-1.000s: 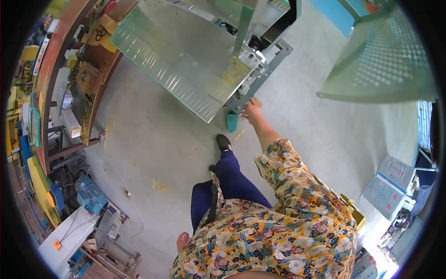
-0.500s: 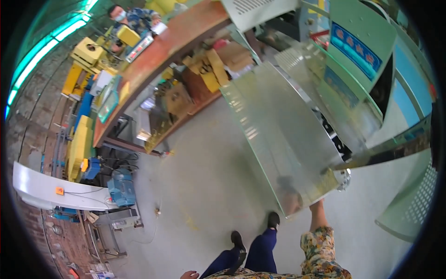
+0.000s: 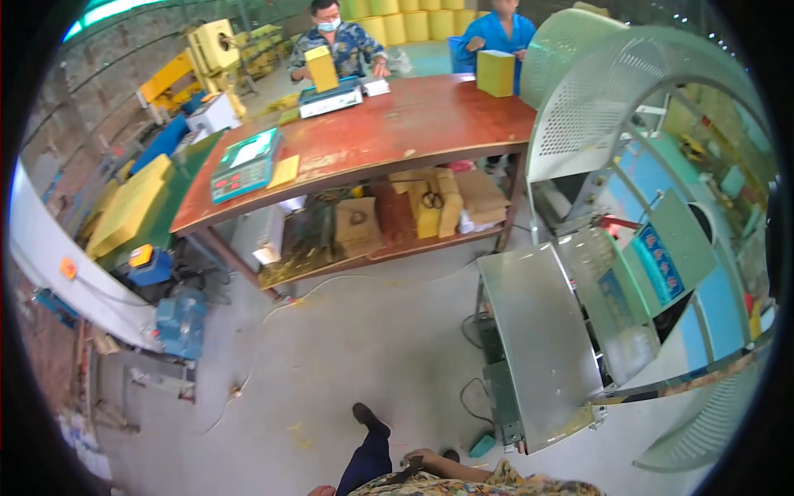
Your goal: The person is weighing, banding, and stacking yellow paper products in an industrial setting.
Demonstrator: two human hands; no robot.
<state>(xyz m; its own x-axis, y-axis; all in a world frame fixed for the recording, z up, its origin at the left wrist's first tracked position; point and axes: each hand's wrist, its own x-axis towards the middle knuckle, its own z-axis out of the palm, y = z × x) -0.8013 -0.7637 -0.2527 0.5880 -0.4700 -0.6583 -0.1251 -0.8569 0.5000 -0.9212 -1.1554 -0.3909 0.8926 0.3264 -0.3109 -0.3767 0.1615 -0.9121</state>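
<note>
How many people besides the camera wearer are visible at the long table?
2. One person in a patterned shirt sits at the far side toward the left; one in a blue top is at the far right end of the red-brown table. Others may be hidden.

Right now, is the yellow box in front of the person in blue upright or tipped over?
Upright: the yellow box stands on end on the brown table.

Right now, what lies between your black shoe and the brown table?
Head view: between the black shoe and the brown table lies grey concrete floor, crossed by a thin pale cable.
</note>
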